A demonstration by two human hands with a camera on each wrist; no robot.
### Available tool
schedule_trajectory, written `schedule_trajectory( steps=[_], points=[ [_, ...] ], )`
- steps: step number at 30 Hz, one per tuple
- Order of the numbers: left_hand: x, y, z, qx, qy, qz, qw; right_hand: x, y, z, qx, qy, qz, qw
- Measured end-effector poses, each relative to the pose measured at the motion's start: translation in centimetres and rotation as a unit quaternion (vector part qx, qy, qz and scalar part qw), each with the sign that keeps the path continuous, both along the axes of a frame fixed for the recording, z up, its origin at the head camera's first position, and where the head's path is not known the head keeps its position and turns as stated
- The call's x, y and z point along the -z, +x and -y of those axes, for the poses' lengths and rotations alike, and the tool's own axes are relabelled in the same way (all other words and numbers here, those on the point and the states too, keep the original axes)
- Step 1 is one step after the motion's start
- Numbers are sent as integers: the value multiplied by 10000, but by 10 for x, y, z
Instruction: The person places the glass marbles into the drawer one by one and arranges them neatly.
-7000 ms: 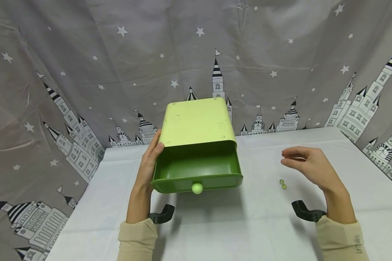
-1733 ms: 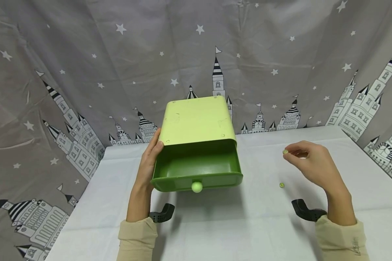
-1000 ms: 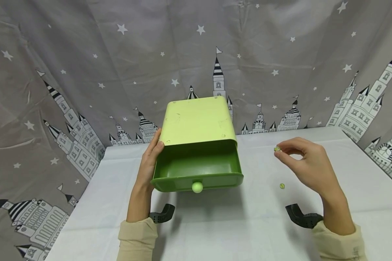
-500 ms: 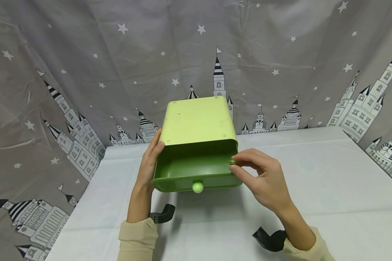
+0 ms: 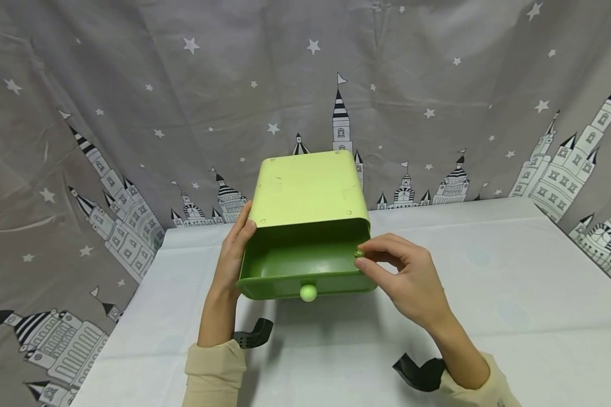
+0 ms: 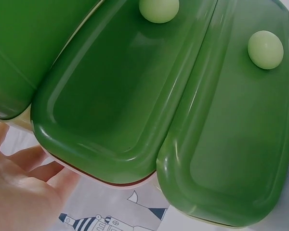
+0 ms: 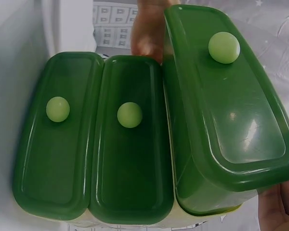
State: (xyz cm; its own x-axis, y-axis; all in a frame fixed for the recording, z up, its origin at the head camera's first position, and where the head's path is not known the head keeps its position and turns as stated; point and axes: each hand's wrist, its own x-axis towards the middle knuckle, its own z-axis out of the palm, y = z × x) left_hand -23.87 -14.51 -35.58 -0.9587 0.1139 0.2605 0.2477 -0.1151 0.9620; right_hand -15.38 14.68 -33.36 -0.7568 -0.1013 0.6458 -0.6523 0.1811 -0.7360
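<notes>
A drawer box (image 5: 310, 189) with a pale green shell stands on the white cloth, its dark green top drawer (image 5: 305, 286) pulled out. My left hand (image 5: 229, 257) rests along the box's left side, thumb at the front edge; the left wrist view shows its fingers lying loosely against the side. My right hand (image 5: 409, 277) pinches a small green glass marble (image 5: 358, 254) between thumb and index finger, over the right end of the drawer. Nothing shows on the visible part of the drawer floor.
Below the top drawer, a middle drawer (image 7: 130, 168) and a bottom drawer (image 7: 55, 159) are pushed in, each with a round pale knob. A grey castle-print curtain (image 5: 412, 102) hangs behind the white tablecloth (image 5: 514, 271).
My right hand has picked up one of two marbles from the cloth and moved left with it to the drawer; the other marble is now hidden behind this hand. My left hand has stayed put.
</notes>
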Motion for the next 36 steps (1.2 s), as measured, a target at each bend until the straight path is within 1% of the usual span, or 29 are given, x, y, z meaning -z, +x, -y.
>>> schedule_trajectory(
  steps=[12,21,27,36],
  points=[
    [0,0,-2,50,-27,-78,10000,-1,1,0,24,0,114,9999],
    [0,0,-1,-18,-10,16,10000,-2,1,0,43,30,138,9999],
    [0,0,0,-7,-17,0,10000,-2,1,0,4,44,127,9999],
    [1,0,0,-15,-51,-18,10000,-2,2,-1,12,122,239,9996]
  ],
)
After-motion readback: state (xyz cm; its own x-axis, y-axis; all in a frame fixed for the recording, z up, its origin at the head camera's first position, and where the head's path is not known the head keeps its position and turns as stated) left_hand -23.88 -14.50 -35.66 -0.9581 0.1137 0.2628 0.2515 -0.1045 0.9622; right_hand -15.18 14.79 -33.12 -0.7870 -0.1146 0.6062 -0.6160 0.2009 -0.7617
